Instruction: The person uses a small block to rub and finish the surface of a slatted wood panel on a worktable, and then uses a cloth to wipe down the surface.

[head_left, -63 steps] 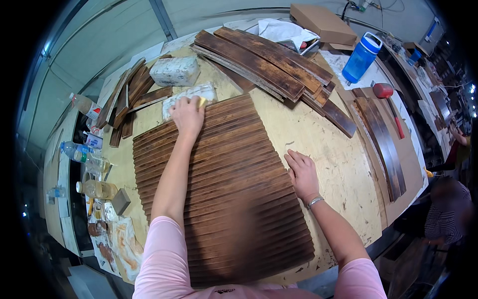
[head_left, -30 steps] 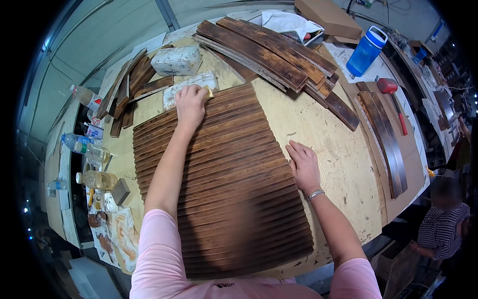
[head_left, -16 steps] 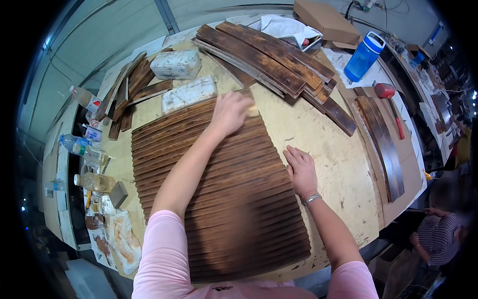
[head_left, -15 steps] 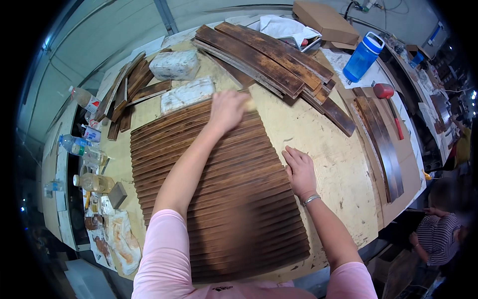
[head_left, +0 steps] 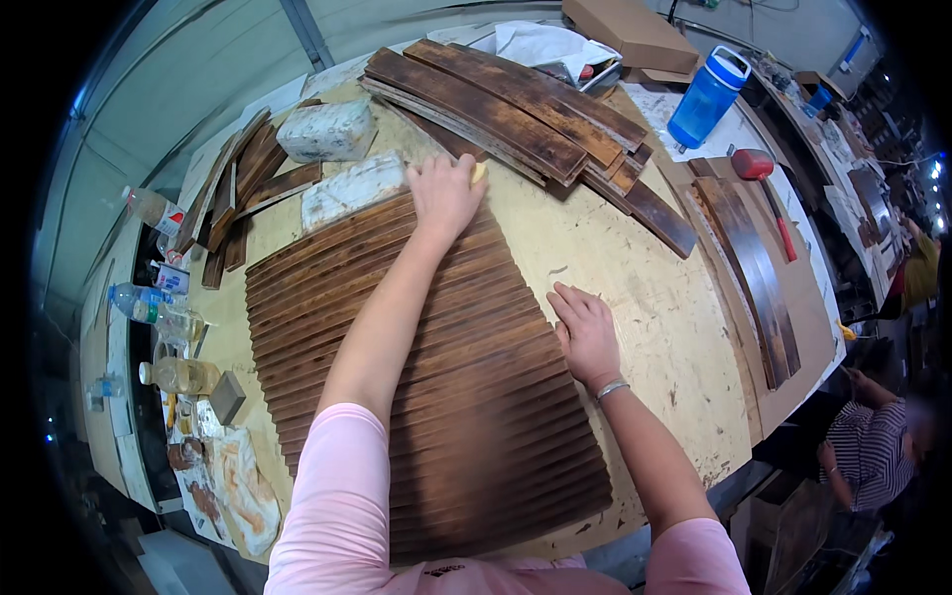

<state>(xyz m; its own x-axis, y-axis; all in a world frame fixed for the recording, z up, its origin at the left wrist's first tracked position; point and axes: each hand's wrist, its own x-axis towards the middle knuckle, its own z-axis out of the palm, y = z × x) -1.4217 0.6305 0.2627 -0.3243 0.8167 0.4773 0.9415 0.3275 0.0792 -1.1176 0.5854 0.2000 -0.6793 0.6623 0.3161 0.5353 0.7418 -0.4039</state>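
A ribbed dark-brown wooden panel (head_left: pixel 397 307), made of many parallel strips, lies on the pale worktable in front of me. At its far edge my left hand (head_left: pixel 443 196) is closed over a small yellow sponge-like pad (head_left: pixel 479 174); most of the pad is hidden under the fingers. Just beyond that hand sits a white wrapped block (head_left: pixel 352 188) at the panel's far side. Against the panel's right edge rests my right hand (head_left: pixel 587 335), holding nothing, fingers stretched forward and a bracelet on its wrist.
Dark wooden boards (head_left: pixel 496 109) are stacked at the back, with more boards (head_left: pixel 243 178) at the far left. A blue bottle (head_left: pixel 706 99), a red-headed mallet (head_left: pixel 752 165) and long planks (head_left: pixel 744 258) lie right. Bottles (head_left: pixel 178 375) and a stained cloth (head_left: pixel 243 486) line the left edge.
My left hand has shifted slightly along the panel's far edge with the pad, its fingers nearer the white block. The right hand stays at the panel's right edge. The whole view has shifted a little.
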